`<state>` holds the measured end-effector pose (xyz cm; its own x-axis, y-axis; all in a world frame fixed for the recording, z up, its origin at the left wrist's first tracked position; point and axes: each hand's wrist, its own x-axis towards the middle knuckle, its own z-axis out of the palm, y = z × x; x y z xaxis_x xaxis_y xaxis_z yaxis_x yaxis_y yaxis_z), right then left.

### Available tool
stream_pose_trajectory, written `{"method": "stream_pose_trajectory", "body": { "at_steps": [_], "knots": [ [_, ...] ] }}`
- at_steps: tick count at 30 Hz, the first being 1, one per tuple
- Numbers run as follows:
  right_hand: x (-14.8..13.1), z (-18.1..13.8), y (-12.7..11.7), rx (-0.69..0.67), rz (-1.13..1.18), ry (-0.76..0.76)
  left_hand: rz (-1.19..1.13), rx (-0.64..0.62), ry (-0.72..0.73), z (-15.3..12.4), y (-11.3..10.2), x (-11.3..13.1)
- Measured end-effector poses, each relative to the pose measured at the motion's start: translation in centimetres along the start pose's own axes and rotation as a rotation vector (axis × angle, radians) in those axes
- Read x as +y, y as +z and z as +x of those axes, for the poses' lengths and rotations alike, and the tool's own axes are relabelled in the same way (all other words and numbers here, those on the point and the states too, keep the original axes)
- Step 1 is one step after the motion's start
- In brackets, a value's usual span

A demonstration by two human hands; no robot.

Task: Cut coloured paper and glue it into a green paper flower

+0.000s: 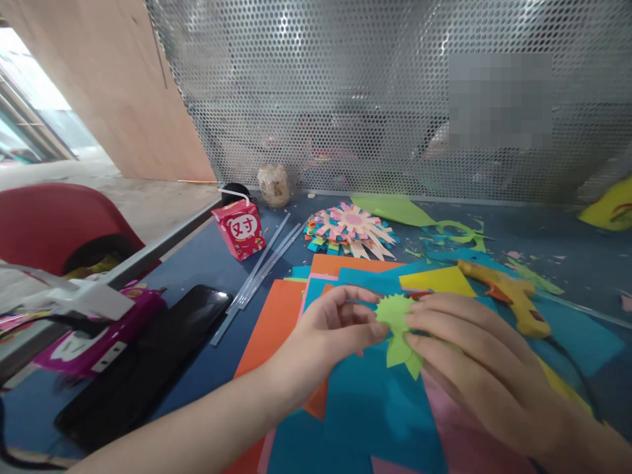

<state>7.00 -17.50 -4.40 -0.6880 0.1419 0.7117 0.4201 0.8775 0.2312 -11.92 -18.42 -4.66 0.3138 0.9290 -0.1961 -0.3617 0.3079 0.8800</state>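
Note:
A light green paper rosette (395,317) with a zigzag edge and two notched ribbon tails is held up over the coloured paper sheets (375,401). From the left, my left hand (338,329) pinches its edge between thumb and fingers. My right hand (474,355) is closed on the opposite side, its fingertips against the paper. The right palm's underside is hidden. Just beyond the right hand lies a yellow hot glue gun (513,296), its cord running toward me. Pink, blue and orange finished rosettes (350,227) are piled behind the sheets.
Clear glue sticks (266,266) lie left of the sheets, beside a red drink carton (240,230) with a straw. A black phone (148,362) and a purple box (106,336) are at left. Green paper scraps (459,234) litter the back, before a perforated metal panel (316,85).

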Motion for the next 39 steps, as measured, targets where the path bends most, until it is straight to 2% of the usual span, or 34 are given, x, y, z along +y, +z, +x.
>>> {"method": "stream_pose_trajectory", "body": {
  "at_steps": [7,14,18,37,39],
  "knots": [
    [0.0,-0.4,0.3,0.012,-0.007,0.018,-0.056,0.026,0.022,0.3,0.1,0.0],
    [0.1,1.0,-0.2,-0.005,-0.104,-0.111,-0.083,0.018,0.034,0.4,0.1,-0.2],
    [0.2,1.2,-0.3,-0.015,-0.100,-0.131,-0.065,0.036,0.029,0.4,0.3,-0.1],
    [-0.2,1.1,0.0,0.008,-0.113,-0.137,-0.031,0.033,0.034,0.2,0.2,0.1],
    [-0.2,1.0,-0.1,0.005,-0.118,-0.134,-0.024,0.061,0.051,0.2,0.1,0.1]
  ]
}}
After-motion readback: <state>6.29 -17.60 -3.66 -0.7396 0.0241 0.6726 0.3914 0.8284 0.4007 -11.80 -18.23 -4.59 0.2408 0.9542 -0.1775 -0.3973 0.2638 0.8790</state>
